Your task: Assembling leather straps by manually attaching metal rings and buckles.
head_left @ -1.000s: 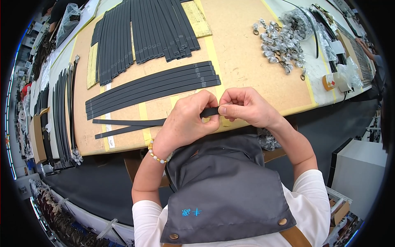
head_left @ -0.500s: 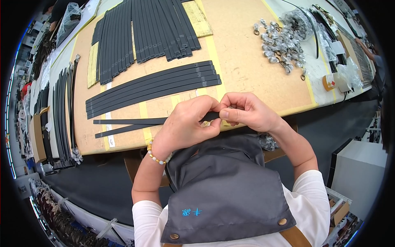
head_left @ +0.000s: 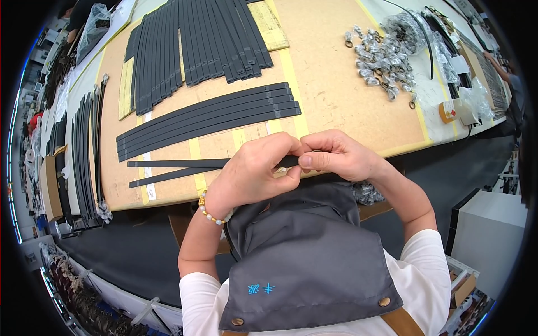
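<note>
Near the table's front edge, my left hand (head_left: 255, 168) is closed around a black strap (head_left: 182, 164). Two tails of strap run left from under that hand, spread apart like a narrow V. Just beside it, my right hand (head_left: 339, 156) pinches the strap's right end between thumb and forefinger. A small curved edge, perhaps of a ring, shows at those fingertips; most of it is hidden. Beyond my hands several flat black straps (head_left: 207, 121) lie side by side. A larger spread of black straps (head_left: 216, 42) covers the table's far part.
At the far right lie metal rings in clear plastic wrap (head_left: 381, 61), beside a filled plastic bag (head_left: 404, 29). A jar with an orange label (head_left: 448, 112) stands near the right edge. More dark straps (head_left: 84, 154) hang along the left side. A white cabinet (head_left: 490, 227) is at lower right.
Both hands stay near the same spot, with the right thumb and fingers shifted slightly on the strap end. The straps on the table have not moved noticeably.
</note>
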`<action>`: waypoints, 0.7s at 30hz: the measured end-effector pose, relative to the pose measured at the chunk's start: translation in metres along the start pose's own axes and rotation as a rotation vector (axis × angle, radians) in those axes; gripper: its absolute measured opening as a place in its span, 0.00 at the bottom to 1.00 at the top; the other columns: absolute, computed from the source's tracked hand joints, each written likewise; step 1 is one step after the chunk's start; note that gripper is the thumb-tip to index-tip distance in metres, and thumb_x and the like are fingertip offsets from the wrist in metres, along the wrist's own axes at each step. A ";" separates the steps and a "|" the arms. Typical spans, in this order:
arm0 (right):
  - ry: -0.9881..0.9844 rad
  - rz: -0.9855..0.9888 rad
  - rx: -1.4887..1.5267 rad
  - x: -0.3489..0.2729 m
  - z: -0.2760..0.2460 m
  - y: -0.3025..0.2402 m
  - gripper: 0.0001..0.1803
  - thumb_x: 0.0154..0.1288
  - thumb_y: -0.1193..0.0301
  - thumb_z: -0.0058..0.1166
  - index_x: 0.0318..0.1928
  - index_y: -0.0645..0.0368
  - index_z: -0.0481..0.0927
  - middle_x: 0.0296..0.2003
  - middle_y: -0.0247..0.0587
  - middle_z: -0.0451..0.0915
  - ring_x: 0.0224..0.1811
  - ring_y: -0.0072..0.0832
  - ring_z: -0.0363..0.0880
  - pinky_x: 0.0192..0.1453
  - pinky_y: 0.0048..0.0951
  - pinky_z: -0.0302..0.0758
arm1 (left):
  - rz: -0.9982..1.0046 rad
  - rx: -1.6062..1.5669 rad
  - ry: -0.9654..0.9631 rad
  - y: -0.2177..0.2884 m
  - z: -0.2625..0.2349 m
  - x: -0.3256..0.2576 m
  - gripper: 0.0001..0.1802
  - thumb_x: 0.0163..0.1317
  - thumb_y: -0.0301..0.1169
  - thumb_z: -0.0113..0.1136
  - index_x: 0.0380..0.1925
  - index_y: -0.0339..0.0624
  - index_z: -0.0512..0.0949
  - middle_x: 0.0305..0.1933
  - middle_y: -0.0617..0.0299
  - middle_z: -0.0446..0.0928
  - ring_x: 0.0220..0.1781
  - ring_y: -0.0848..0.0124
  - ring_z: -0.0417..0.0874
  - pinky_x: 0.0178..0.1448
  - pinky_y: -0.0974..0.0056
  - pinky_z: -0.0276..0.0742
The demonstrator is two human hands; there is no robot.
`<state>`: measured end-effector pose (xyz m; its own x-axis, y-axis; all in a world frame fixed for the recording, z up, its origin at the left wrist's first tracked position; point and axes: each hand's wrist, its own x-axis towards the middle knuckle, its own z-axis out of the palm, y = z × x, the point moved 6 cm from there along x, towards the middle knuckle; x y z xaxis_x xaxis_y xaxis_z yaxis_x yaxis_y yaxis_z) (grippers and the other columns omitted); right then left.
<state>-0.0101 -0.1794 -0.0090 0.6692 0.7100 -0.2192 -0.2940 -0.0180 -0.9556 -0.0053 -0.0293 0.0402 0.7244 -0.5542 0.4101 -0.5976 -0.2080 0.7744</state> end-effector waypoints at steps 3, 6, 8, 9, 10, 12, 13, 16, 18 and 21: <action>0.083 -0.072 0.148 0.003 0.011 -0.001 0.10 0.76 0.70 0.55 0.42 0.65 0.82 0.33 0.24 0.75 0.38 0.12 0.68 0.45 0.21 0.70 | -0.080 -0.086 -0.058 0.001 -0.001 0.000 0.15 0.49 0.19 0.67 0.39 0.36 0.79 0.34 0.58 0.83 0.34 0.69 0.86 0.34 0.68 0.79; 0.144 -0.090 0.259 0.003 0.018 -0.004 0.11 0.77 0.68 0.55 0.42 0.65 0.81 0.33 0.24 0.76 0.38 0.12 0.68 0.44 0.22 0.70 | -0.122 -0.183 -0.076 -0.007 0.000 -0.005 0.17 0.51 0.18 0.62 0.43 0.34 0.77 0.38 0.55 0.83 0.39 0.68 0.87 0.41 0.68 0.82; 0.120 -0.121 0.241 0.005 0.017 0.005 0.12 0.78 0.67 0.54 0.41 0.64 0.80 0.34 0.25 0.77 0.37 0.11 0.68 0.43 0.21 0.70 | -0.098 -0.243 -0.057 -0.007 -0.002 -0.006 0.17 0.51 0.17 0.60 0.44 0.33 0.76 0.38 0.58 0.82 0.39 0.75 0.84 0.40 0.72 0.79; 0.096 -0.152 0.222 0.004 0.016 0.006 0.12 0.79 0.66 0.54 0.40 0.63 0.80 0.35 0.26 0.79 0.37 0.11 0.68 0.43 0.21 0.69 | -0.148 -0.286 -0.073 -0.005 -0.003 -0.006 0.18 0.51 0.17 0.58 0.45 0.33 0.75 0.38 0.59 0.81 0.40 0.75 0.83 0.43 0.72 0.78; 0.099 -0.152 0.222 0.002 0.010 0.005 0.12 0.79 0.66 0.54 0.40 0.63 0.80 0.35 0.26 0.79 0.37 0.11 0.68 0.43 0.21 0.69 | -0.198 -0.330 -0.089 -0.006 -0.003 -0.006 0.18 0.52 0.16 0.56 0.45 0.32 0.74 0.39 0.59 0.79 0.41 0.75 0.82 0.46 0.72 0.78; -0.012 -0.041 0.083 -0.001 0.005 0.004 0.14 0.80 0.64 0.53 0.38 0.60 0.79 0.36 0.27 0.80 0.36 0.11 0.69 0.41 0.20 0.69 | -0.180 -0.324 -0.039 -0.011 -0.006 -0.009 0.18 0.52 0.17 0.57 0.45 0.33 0.75 0.35 0.60 0.79 0.36 0.76 0.81 0.41 0.72 0.77; -0.015 -0.041 0.083 -0.002 0.005 0.001 0.14 0.80 0.64 0.53 0.38 0.60 0.79 0.36 0.27 0.80 0.36 0.11 0.69 0.41 0.20 0.69 | -0.159 -0.319 0.007 -0.013 -0.009 -0.011 0.17 0.51 0.17 0.57 0.45 0.34 0.76 0.32 0.61 0.78 0.32 0.77 0.80 0.37 0.72 0.76; 0.013 -0.004 0.225 -0.005 0.003 -0.004 0.15 0.80 0.61 0.53 0.36 0.58 0.78 0.35 0.28 0.81 0.34 0.12 0.69 0.38 0.19 0.69 | -0.198 -0.344 0.018 -0.017 -0.009 -0.010 0.17 0.52 0.17 0.57 0.44 0.34 0.76 0.29 0.64 0.74 0.28 0.79 0.73 0.35 0.73 0.72; 0.026 -0.006 0.180 -0.005 0.001 -0.007 0.15 0.80 0.62 0.53 0.36 0.59 0.78 0.34 0.27 0.79 0.33 0.13 0.69 0.38 0.21 0.69 | -0.213 -0.346 0.014 -0.018 -0.007 -0.009 0.17 0.52 0.18 0.57 0.44 0.34 0.76 0.29 0.64 0.74 0.28 0.79 0.73 0.35 0.73 0.72; 0.096 -0.095 0.077 -0.005 -0.005 -0.001 0.15 0.77 0.64 0.55 0.34 0.60 0.77 0.32 0.28 0.79 0.32 0.13 0.68 0.37 0.22 0.69 | -0.272 -0.331 -0.071 -0.019 -0.001 -0.003 0.18 0.53 0.18 0.57 0.46 0.33 0.75 0.34 0.62 0.76 0.34 0.77 0.76 0.41 0.72 0.74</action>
<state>-0.0094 -0.1860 -0.0077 0.7575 0.6354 -0.1497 -0.2751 0.1028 -0.9559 0.0041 -0.0223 0.0248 0.8076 -0.5717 0.1449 -0.2375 -0.0904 0.9672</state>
